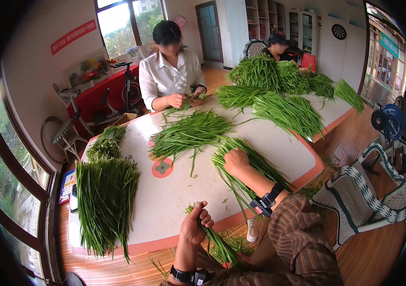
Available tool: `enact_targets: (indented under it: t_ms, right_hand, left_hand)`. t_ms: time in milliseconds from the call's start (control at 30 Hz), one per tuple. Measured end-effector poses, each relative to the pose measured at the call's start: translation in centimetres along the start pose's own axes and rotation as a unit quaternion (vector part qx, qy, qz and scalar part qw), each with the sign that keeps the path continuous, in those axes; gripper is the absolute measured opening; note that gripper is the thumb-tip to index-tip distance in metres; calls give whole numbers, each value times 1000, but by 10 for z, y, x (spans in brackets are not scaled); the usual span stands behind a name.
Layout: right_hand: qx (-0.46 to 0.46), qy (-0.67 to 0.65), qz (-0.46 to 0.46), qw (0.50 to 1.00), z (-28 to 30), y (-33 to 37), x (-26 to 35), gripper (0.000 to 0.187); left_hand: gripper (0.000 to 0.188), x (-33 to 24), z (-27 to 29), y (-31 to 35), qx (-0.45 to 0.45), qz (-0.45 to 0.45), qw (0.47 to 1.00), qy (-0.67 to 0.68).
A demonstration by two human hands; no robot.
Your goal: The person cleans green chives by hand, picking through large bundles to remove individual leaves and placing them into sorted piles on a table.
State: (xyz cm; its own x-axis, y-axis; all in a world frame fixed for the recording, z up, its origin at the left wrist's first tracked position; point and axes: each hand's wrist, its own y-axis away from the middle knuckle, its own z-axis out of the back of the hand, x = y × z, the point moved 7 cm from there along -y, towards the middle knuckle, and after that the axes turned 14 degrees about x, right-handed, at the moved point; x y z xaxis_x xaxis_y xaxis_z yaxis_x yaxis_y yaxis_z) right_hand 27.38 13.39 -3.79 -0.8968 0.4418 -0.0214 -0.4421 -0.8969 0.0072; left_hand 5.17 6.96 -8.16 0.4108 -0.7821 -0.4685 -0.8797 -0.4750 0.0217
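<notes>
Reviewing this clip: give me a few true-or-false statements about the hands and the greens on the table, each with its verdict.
1. The left hand grips a small bunch of green stalks at the table's near edge. True.
2. The right hand rests on bare table. False: it lies on a loose pile of greens.
3. A tidy sorted pile of greens lies at the table's left end. True.
4. The person in the white shirt across the table has idle hands. False: both hands are handling greens.
</notes>
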Motion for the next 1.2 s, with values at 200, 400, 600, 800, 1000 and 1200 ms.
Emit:
enact_targets:
  t_ms: [200,400,600,800,1000,1200]
  right_hand:
    - [-14,-279,50,959,3,13,-25,16]
    - [36,-617,218,755,9,41,-3,15]
    - [219,-683,247,651,25,103,48,18]
    - [321,-691,272,588,14,131,82,21]
    - [105,-537,303,780,71,137,67,23]
    - [-32,-426,411,806,125,163,86,23]
  left_hand:
    - [20,-10,15,9,-6,-12,1000,22]
    - [28,-14,11,-3,-12,-35,999,16]
    - [38,-31,-24,-16,10,-85,995,-40]
    - [30,-56,-34,6,-32,-150,970,-186]
    - [23,-64,-50,25,-35,-96,948,-303]
    - [23,-47,-54,28,69,-18,988,-140]
